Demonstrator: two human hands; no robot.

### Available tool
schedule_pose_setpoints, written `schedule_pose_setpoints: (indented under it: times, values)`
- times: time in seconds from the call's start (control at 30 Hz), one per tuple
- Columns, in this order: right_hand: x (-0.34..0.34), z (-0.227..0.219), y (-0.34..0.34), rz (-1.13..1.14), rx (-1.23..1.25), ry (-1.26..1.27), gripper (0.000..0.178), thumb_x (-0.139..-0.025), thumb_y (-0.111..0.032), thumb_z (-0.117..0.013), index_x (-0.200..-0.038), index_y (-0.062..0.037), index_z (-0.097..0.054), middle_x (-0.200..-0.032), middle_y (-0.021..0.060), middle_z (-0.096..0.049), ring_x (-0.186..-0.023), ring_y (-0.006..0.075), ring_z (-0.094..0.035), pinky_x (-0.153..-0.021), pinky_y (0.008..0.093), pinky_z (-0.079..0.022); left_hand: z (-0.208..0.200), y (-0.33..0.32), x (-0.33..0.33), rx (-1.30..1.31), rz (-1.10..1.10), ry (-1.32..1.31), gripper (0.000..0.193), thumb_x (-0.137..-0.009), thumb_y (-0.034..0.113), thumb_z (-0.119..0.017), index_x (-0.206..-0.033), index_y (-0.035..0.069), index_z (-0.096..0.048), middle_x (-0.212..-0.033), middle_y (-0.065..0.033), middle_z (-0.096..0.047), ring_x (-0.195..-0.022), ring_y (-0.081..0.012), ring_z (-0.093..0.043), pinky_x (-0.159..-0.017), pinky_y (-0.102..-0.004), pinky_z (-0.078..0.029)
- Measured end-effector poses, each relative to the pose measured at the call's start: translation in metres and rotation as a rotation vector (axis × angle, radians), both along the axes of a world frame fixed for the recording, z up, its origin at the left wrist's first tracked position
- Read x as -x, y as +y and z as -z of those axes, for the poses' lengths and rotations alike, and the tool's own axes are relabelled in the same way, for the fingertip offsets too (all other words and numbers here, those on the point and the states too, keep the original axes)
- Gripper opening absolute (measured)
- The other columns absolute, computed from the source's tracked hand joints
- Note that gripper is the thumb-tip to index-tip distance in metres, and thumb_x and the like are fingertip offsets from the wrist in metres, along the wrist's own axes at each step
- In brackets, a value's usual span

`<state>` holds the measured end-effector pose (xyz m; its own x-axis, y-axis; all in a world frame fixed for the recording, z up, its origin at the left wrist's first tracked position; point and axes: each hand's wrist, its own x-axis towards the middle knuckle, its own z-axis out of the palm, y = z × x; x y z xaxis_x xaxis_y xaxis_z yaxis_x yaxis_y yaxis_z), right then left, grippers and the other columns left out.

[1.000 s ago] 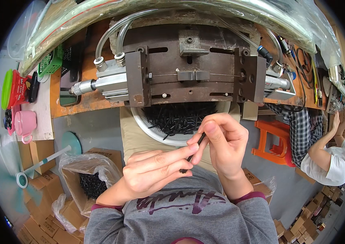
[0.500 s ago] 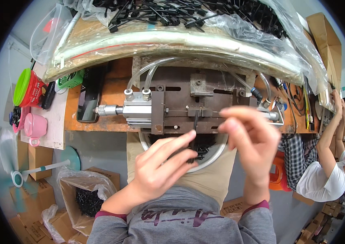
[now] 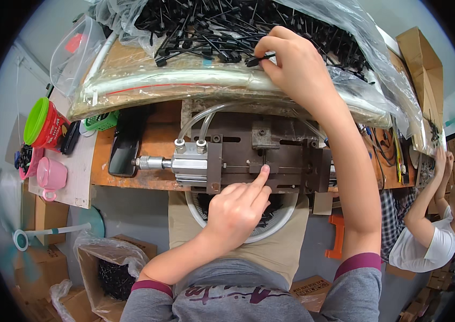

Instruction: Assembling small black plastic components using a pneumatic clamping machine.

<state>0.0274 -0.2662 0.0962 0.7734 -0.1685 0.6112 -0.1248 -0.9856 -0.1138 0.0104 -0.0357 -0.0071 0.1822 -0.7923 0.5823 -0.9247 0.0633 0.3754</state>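
My right hand [image 3: 300, 67] reaches up to a heap of black plastic parts with thin stems [image 3: 195, 32] and pinches one black part [image 3: 253, 61] at the heap's front edge. Below, my left hand [image 3: 232, 212] has its index finger stretched out, the tip on a small dark block [image 3: 276, 167] in the middle of a brown metal fixture [image 3: 232, 134]. Whether a part lies under that fingertip is hidden. A silver air cylinder [image 3: 191, 163] with clear hoses sits at the fixture's left. Under my left hand, a white round basket [image 3: 287, 221] holds black pieces.
Clear plastic sheeting [image 3: 377, 70] lines the heap's tray. A black phone [image 3: 125, 145], a red tub [image 3: 49, 129] and a pink cup [image 3: 51, 174] stand left. An open carton of black parts [image 3: 115, 273] is on the floor. A co-worker [image 3: 420, 236] sits at far right.
My right hand has gone from beside the fixture up to the heap and now pinches a part. The left fingertip has moved onto the block; the black rod seen there no longer shows.
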Motion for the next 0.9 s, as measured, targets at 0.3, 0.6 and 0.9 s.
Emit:
schedule_pose_setpoints:
  times: [0.3, 0.6, 0.9]
  values:
    - [0.065, -0.009, 0.05, -0.318, -0.905, -0.354, 0.027, -0.081, 0.001, -0.071, -0.105, 0.0039, -0.06, -0.101, 0.0084, -0.065, -0.085, 0.0152, -0.066, -0.081, 0.0288, -0.055, -0.003, -0.001, -0.001, -0.066, 0.01, -0.043, 0.025, -0.063, 0.01, -0.079, -0.084, 0.004, -0.067, -0.121, -0.0153, -0.064, -0.056, -0.0175, -0.061, -0.055, -0.0266, -0.048]
    - [0.13, 0.018, 0.099, -0.119, -0.413, -0.129, 0.031, -0.069, 0.005, -0.076, -0.098, 0.0017, -0.069, -0.12, 0.0199, -0.058, -0.09, 0.0212, -0.066, -0.071, 0.0289, -0.056, -0.034, 0.014, -0.011, -0.257, 0.074, -0.006, 0.038, -0.068, 0.019, -0.08, -0.102, 0.007, -0.067, -0.118, -0.0108, -0.066, -0.063, -0.0179, -0.064, -0.057, -0.0265, -0.049]
    - [0.153, 0.085, 0.135, -0.047, -0.333, 0.157, 0.025, -0.073, 0.001, -0.068, -0.097, 0.0027, -0.06, -0.123, 0.0204, -0.059, -0.09, 0.0279, -0.066, -0.074, 0.0333, -0.055, -0.102, -0.035, -0.106, 0.213, -0.301, -0.272, 0.019, -0.076, 0.01, -0.075, -0.094, 0.006, -0.07, -0.094, -0.0079, -0.07, -0.086, -0.0239, -0.066, -0.076, -0.0319, -0.051]
